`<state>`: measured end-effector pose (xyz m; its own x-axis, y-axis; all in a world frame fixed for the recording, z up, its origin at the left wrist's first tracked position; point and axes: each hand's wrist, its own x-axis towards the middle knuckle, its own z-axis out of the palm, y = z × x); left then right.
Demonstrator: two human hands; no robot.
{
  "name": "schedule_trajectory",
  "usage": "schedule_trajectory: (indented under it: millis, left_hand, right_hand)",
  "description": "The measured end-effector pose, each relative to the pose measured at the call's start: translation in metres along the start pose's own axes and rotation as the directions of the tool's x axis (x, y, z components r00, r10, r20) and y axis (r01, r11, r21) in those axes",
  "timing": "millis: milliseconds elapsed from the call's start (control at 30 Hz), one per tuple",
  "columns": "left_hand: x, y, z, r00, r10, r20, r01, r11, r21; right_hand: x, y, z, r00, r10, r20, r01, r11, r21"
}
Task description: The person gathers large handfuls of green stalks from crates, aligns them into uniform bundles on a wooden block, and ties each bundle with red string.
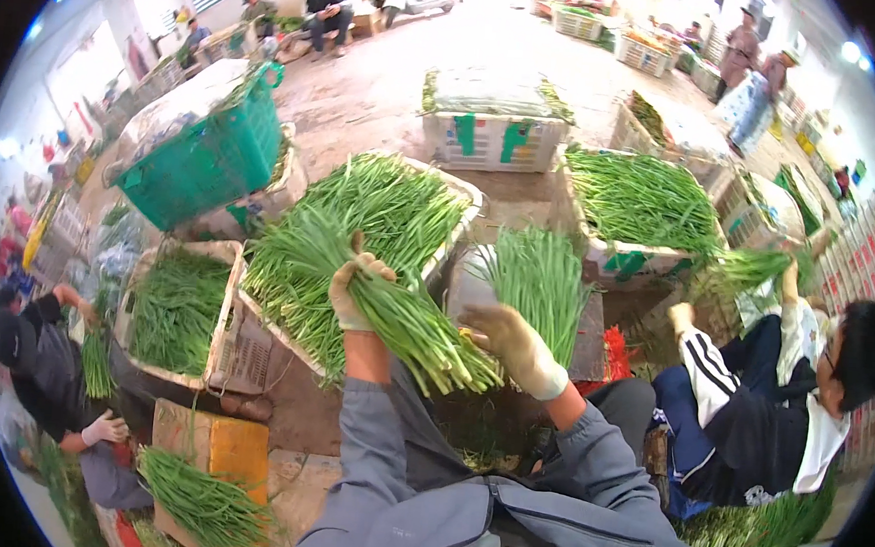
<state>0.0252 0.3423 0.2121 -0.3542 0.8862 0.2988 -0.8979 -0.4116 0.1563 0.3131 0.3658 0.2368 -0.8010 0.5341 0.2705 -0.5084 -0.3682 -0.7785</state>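
My left hand [354, 287], in a pale work glove, is closed around a bundle of long green stalks [419, 325], which look like garlic shoots or leeks. The leafy end points up-left, the pale cut ends down-right. Near those ends is my gloved right hand [512, 346], its fingers spread beside the bundle; a small yellow thing shows at its fingertips, too small to name. Behind the bundle stands a large white crate [476, 201] heaped with the same stalks. Another pile of green stalks [542, 287] lies on a low stand beyond my right hand.
A crate of stalks [645, 203] stands ahead right, another [176, 310] at left, near a green plastic tub [203, 169]. Red ties [617, 352] hang by the stand. Co-workers sit at left [34, 354] and right [759, 413]. A cardboard box [180, 431] stands at lower left.
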Motion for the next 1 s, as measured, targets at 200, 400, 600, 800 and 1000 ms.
schedule_trajectory:
  millis: [200,400,600,800,1000]
  left_hand:
    - [-0.029,0.017,0.014,0.979,-0.041,-0.199,0.128,0.886,0.445]
    - [-0.050,-0.037,0.047,0.996,-0.056,-0.063,0.080,0.858,0.508]
    - [-0.042,0.054,0.025,0.994,0.072,-0.087,-0.053,0.977,0.205]
    - [-0.002,0.062,0.030,0.974,0.204,-0.102,-0.155,0.919,0.362]
    - [-0.018,0.083,0.049,0.984,0.121,0.128,-0.164,0.896,0.413]
  right_hand:
    - [0.039,0.043,0.028,0.984,0.109,-0.143,-0.179,0.653,-0.736]
    - [0.006,0.054,0.025,0.940,-0.228,-0.253,0.020,0.780,-0.626]
    - [-0.022,0.078,0.006,0.972,0.001,-0.234,-0.032,0.991,-0.129]
    - [-0.131,0.101,-0.031,0.693,0.720,0.012,-0.158,0.168,-0.973]
    - [-0.042,0.033,0.017,0.983,-0.078,-0.164,-0.125,0.363,-0.923]
